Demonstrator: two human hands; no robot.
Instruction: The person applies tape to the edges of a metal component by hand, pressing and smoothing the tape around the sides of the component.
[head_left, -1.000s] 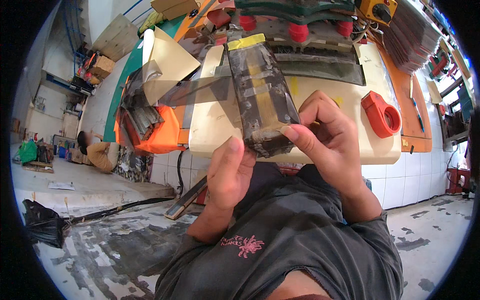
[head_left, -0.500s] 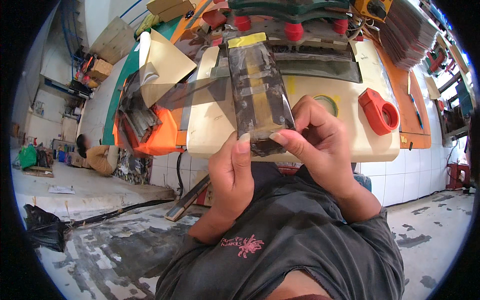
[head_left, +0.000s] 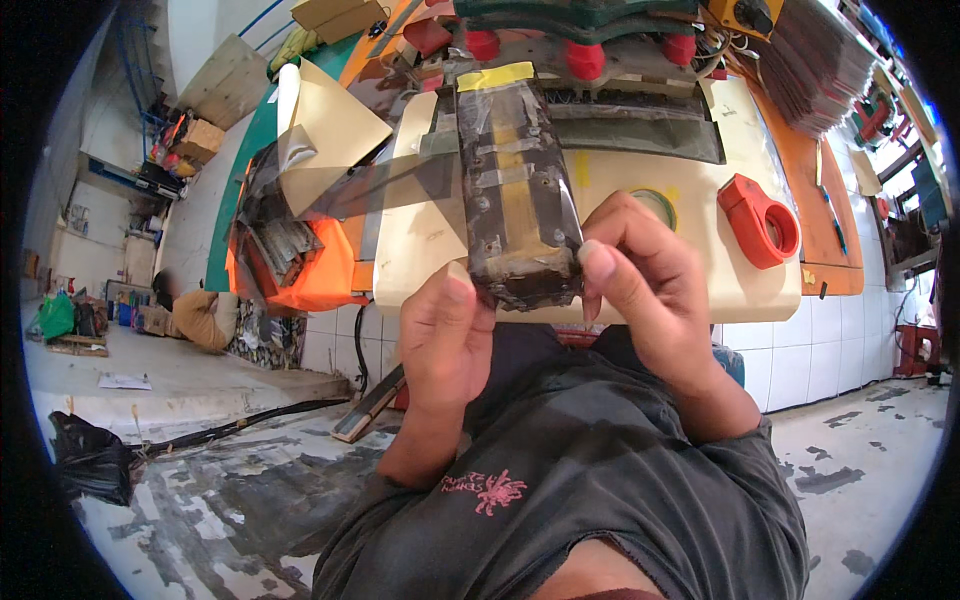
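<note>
Both hands grip the near end of a long, dark, grimy block [head_left: 515, 195] wrapped in clear film — the left hand [head_left: 440, 335] has its thumb pressed up against the block's lower left corner, and the right hand [head_left: 650, 290] pinches the lower right corner between thumb and curled fingers. Each hand is closed on the block; neither lets go. The block is held up in front of the chest, over the cream-coloured worktop [head_left: 420, 240], and runs away from the person toward the far side of the bench. A strip of yellow tape [head_left: 495, 76] crosses its far end, and small round holes show along its face through the film.

Just right of the right hand, on the worktop, lies a red plastic part with a ring-shaped opening [head_left: 760, 220]. A round hole with a green rim [head_left: 655, 205] sits in the worktop, partly behind the right hand's fingers. To the left, a tan sheet of card [head_left: 325, 135] leans beside an orange container [head_left: 310, 275] stuffed with dark strips. Red knobs [head_left: 585, 55] line the far edge of the bench. The person wears a dark grey shirt [head_left: 600, 480] — the floor below is stained concrete [head_left: 200, 490], with a black bag [head_left: 90, 465] lying at the far left.
</note>
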